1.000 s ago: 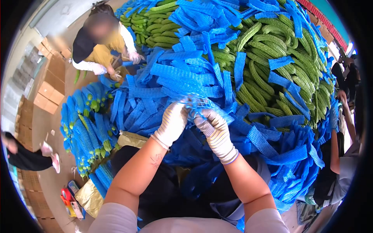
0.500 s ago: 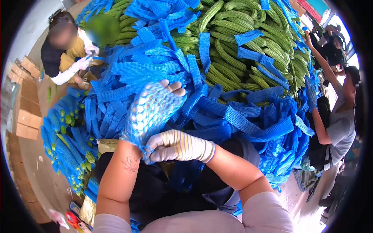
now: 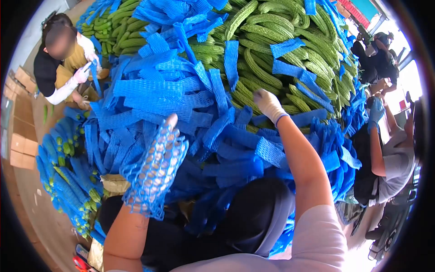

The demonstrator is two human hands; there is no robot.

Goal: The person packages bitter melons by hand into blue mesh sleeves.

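Observation:
My left hand [image 3: 154,165], gloved, is inside a stretched blue foam net sleeve [image 3: 174,152] that reaches down over the wrist. Its fingers point upward, with a fingertip poking out of the top, and it grips nothing visible. My right hand [image 3: 268,104], in a pale glove, reaches to the lower edge of a heap of green, bumpy bitter gourds [image 3: 263,68]. Its fingers curl down among them. The fingertips are hidden, so I cannot see whether they grip a gourd. Loose blue net sleeves [image 3: 149,93] lie piled between my hands and across the heap.
Netted gourds [image 3: 68,167] are stacked at the left. Beyond them a person [image 3: 59,63] in gloves handles a blue sleeve. Another person [image 3: 394,154] works at the right, with a blue net over one hand. Cardboard boxes [image 3: 23,143] stand at far left; red-handled scissors [image 3: 81,264] lie bottom left.
My right hand has let go of the sleeve's lower end at my left wrist and moved up and right to the gourds. My left hand has moved lower and left; its sleeve now sits further down.

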